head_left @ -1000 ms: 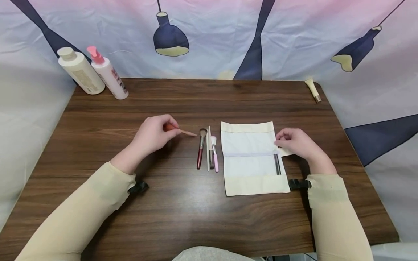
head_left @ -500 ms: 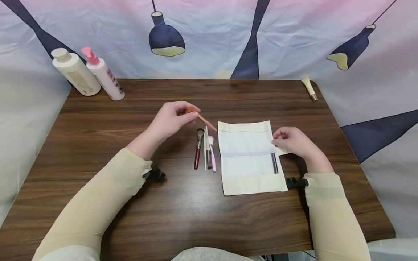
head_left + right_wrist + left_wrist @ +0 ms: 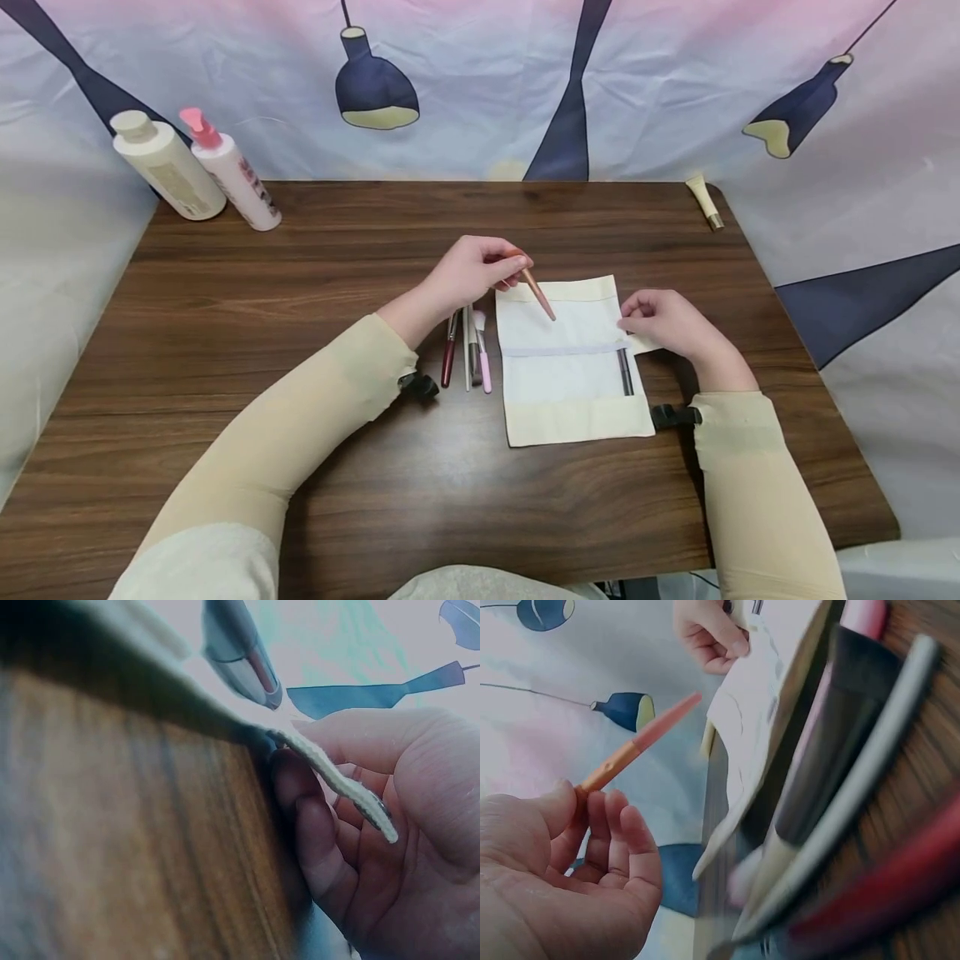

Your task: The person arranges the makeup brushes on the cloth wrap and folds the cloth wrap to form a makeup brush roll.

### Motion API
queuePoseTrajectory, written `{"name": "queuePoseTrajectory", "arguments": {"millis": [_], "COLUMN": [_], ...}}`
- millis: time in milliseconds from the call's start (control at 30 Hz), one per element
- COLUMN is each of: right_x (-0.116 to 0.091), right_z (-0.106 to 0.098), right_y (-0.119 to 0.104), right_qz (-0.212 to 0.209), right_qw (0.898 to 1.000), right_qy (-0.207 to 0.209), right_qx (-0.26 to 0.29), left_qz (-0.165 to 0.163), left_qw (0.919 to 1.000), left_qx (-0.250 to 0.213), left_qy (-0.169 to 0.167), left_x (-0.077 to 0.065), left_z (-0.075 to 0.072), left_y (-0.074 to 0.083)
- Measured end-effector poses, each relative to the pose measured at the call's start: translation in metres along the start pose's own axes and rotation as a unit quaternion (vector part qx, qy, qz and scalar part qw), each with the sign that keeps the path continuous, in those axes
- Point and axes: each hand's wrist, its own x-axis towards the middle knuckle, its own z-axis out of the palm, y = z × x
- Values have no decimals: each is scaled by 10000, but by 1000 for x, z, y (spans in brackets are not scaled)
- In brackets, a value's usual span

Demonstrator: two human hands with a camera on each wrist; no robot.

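My left hand pinches a slim orange makeup brush between thumb and fingers. The brush's tapered end points down over the upper part of a cream cloth brush roll; its other end is hidden by the hand. The roll lies unfolded, with a dark slim tool in its right side. At the roll's right edge, my right hand grips the fabric, and the right wrist view shows the cloth edge between thumb and fingers. Left of the roll lie several brushes, including a dark red one and a pink one.
A white bottle and a pink-topped pump bottle stand at the table's back left corner. A small cream tube lies at the back right. A printed cloth backdrop rises behind the wooden table.
My left hand has carried the orange brush rightward from left of the loose brushes to above the roll, its tapered end swinging downward. The right hand has kept its hold on the roll's edge.
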Motion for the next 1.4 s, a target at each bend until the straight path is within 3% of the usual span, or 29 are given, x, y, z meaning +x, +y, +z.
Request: {"name": "queuePoseTrajectory", "arguments": {"millis": [200,300,567,1100,1400], "right_x": [3,4,3,3,2], "right_z": [1,2,1,3,0], "right_y": [-3,-4,-4,0,2], "right_qz": [-76,-74,-9,-27,34], "right_qw": [10000,9999,10000,10000,10000], "right_qy": [-5,-19,-42,-2,4], "right_qx": [-65,-73,-25,-27,-36], "left_qz": [-362,-417,-53,-157,-131], "left_qw": [9990,9975,9847,9657,9647], "left_qx": [119,403,1455,2334,2368], "left_qy": [-249,-407,-958,-1124,-1146], "left_x": [14,18,27,40,49], "left_z": [10,15,27,36,47], "left_y": [-2,-2,7,14,9]}}
